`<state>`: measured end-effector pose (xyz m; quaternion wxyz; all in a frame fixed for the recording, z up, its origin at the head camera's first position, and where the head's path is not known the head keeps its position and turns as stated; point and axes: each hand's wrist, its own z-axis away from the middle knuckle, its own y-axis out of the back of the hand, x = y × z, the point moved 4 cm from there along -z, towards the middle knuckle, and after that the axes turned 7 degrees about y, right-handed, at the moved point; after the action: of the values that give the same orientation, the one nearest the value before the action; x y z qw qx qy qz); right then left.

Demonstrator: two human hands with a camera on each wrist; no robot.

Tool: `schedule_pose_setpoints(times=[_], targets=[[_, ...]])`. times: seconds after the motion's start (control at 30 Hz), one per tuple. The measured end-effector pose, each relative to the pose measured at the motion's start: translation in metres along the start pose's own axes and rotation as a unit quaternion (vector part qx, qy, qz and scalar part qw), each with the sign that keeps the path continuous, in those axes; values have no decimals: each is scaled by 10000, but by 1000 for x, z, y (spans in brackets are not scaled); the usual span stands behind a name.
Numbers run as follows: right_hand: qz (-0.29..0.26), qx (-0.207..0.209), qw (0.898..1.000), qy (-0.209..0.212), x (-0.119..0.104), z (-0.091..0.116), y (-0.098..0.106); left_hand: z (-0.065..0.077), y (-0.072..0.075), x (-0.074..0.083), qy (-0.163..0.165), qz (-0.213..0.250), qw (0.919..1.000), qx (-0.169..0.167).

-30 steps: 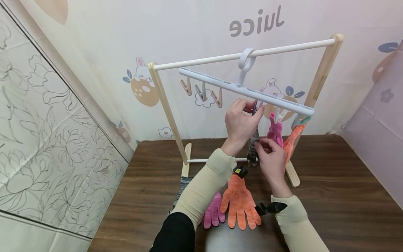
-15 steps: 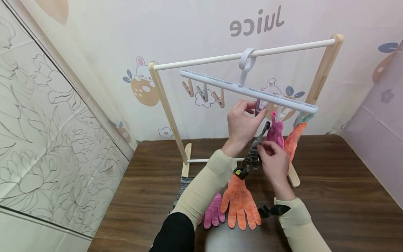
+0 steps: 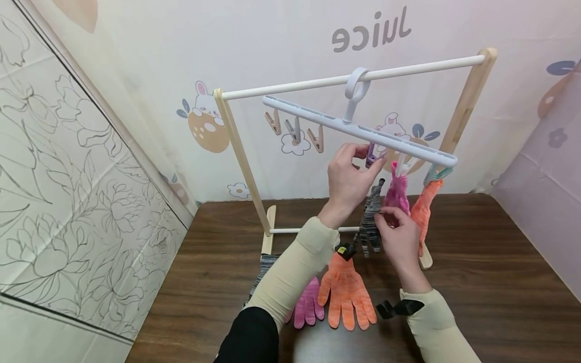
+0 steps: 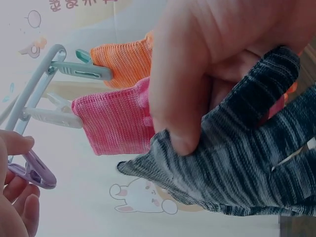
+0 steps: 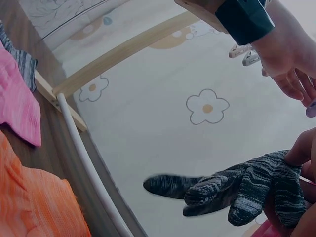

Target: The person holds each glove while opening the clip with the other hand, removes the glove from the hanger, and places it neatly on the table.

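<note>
My left hand (image 3: 347,176) holds a purple clothespin (image 4: 38,173) that hangs from the pale blue hanger (image 3: 313,117). Just below it, my right hand (image 3: 399,233) pinches the side of a dark grey striped glove (image 3: 370,214) between thumb and fingers. The glove's narrow cuff end points up, apart from the clothespin, and its fingers dangle downward. To the right, a pink glove (image 3: 397,194) hangs by its cuff from a white clothespin (image 4: 57,117). Beyond that, an orange glove (image 3: 424,204) hangs from a green clothespin (image 4: 81,70).
Three vacant clothespins (image 3: 295,132) hang at the hanger's left end. The hanger hooks over the white rod (image 3: 290,89) of a wooden rack (image 3: 242,164). On the brown table (image 3: 490,282) lie an orange glove (image 3: 344,290), a pink glove (image 3: 310,302) and a partly hidden grey glove (image 3: 267,264).
The grey glove's cuff, earlier up at the purple clothespin, has come down away from it in my right hand. The hanger has swung slightly right. My left hand stays at the clothespin.
</note>
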<state>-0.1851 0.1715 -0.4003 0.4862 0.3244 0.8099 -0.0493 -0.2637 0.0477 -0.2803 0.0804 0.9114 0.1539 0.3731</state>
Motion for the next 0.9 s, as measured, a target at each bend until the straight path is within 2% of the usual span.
schedule_pose_setpoints(times=[0.17, 0.3, 0.53, 0.9], targets=[[-295, 16, 9994, -157, 0, 2, 2, -1, 2, 1, 7, 82, 9999, -84], [-312, -33, 9993, -199, 1, 3, 3, 0, 2, 1, 48, 118, 9998, -141], [-209, -239, 9989, -336, 6, 7, 5, 1, 2, 1, 104, 92, 9997, -192], [-568, -546, 9952, -579, 7, 12, 12, 1, 2, -1, 141, 87, 9995, -265]])
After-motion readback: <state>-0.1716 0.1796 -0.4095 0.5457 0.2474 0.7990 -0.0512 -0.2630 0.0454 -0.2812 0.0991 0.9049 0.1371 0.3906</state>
